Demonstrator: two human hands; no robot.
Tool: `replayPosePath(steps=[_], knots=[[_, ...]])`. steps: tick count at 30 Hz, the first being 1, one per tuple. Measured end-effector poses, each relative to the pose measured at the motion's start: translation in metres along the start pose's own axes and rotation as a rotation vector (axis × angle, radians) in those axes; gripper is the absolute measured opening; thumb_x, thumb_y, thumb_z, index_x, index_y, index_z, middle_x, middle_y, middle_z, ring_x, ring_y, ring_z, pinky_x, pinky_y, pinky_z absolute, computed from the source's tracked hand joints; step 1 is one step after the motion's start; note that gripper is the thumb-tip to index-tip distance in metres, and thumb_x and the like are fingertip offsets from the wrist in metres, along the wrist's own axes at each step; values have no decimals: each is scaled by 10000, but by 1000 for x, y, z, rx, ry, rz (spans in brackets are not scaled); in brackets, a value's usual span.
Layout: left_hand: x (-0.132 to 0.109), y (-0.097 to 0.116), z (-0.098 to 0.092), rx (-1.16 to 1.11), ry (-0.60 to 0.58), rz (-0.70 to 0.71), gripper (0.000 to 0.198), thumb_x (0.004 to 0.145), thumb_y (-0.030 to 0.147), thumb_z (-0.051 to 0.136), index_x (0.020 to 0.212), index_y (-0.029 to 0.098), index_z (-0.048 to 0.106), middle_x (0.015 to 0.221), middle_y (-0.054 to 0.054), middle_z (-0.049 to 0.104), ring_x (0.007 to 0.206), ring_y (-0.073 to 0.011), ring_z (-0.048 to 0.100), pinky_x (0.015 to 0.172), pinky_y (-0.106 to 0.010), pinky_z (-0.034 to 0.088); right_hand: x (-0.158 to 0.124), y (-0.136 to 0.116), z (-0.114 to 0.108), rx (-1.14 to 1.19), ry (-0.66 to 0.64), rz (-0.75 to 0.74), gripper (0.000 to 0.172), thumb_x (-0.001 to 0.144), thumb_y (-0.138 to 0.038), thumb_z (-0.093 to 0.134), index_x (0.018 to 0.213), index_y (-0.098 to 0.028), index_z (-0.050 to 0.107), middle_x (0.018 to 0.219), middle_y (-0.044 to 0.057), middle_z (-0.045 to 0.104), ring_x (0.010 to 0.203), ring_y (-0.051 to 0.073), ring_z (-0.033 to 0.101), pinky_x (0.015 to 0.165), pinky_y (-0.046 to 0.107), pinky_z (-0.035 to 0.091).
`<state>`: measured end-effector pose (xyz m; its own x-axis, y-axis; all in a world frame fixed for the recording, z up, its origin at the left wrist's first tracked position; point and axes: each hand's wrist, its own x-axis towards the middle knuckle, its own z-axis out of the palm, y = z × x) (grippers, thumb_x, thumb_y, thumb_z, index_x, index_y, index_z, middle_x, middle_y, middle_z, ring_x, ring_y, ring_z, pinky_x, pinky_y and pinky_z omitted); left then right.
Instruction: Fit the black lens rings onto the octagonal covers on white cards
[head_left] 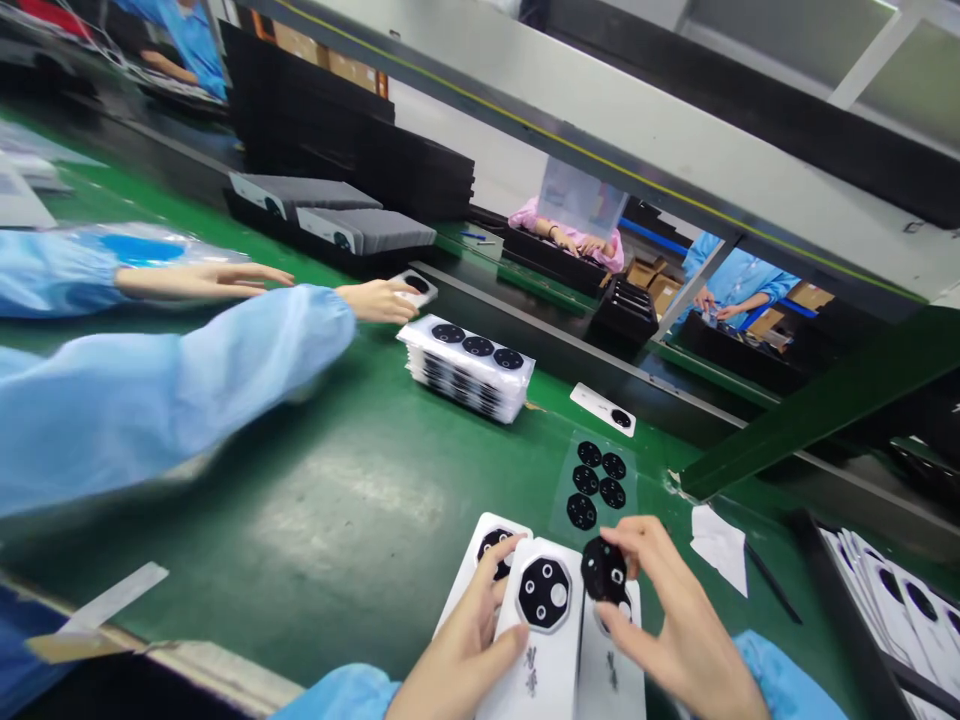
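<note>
My left hand (480,635) grips a white panel (551,660) by its left edge, thumb on its face. The panel carries a black disc with several round openings near its top. My right hand (667,620) pinches a loose black disc (604,570) between thumb and fingers, just right of that panel's top. Beneath the held panel, a second white panel (611,670) shows at the right and a third (465,575) at the left, partly covered by my hands. Beyond them lies a clear sheet (562,500) with several black discs on it.
A co-worker's arms (187,350) reach in from the left, one hand at a small white panel (420,287). A stack of disc sheets (469,375) stands mid-table. Another white panel (600,408) lies behind the clear sheet. At right are a paper scrap (718,548) and a tray (840,610) of panels.
</note>
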<state>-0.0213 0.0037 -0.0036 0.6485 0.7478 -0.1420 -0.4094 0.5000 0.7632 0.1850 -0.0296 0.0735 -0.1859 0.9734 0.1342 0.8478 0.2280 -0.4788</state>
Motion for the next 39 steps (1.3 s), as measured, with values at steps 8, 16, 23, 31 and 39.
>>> replayPosePath(steps=[8,16,23,31,39], knots=[[-5,0,4,56,-15,-15,674,802,286,587,1361,277,212,1265,-103,521,984,-237,582,836,-335,420,1,-23,22,-25,-105,-104,498,730,-82,533,1178,-231,375,1085,88,471,988,215,553,800,316,526],[-7,1,7,64,-25,-9,665,813,290,576,1368,273,210,1297,-113,504,1037,-252,558,847,-339,412,5,-27,25,-57,-108,-102,468,736,-75,517,1168,-215,404,1072,95,475,993,228,536,786,337,540],[-4,0,7,45,-48,-8,715,785,360,621,1361,254,211,1243,-129,528,949,-247,586,822,-346,413,7,-26,25,-51,-115,-86,455,725,-83,538,1146,-215,428,1070,95,489,986,238,543,761,341,553],[-4,-2,6,29,-58,-9,715,784,364,626,1358,263,212,1226,-123,527,908,-230,595,795,-339,426,8,-28,24,-39,-139,-78,443,745,-86,539,1145,-228,412,1073,93,476,994,239,531,790,372,544],[-3,-3,7,21,-65,-2,730,780,376,633,1350,244,196,1252,-144,508,967,-251,574,815,-353,432,6,-27,26,-66,-145,-66,446,727,-72,551,1136,-207,437,1079,92,479,997,236,524,799,368,542]])
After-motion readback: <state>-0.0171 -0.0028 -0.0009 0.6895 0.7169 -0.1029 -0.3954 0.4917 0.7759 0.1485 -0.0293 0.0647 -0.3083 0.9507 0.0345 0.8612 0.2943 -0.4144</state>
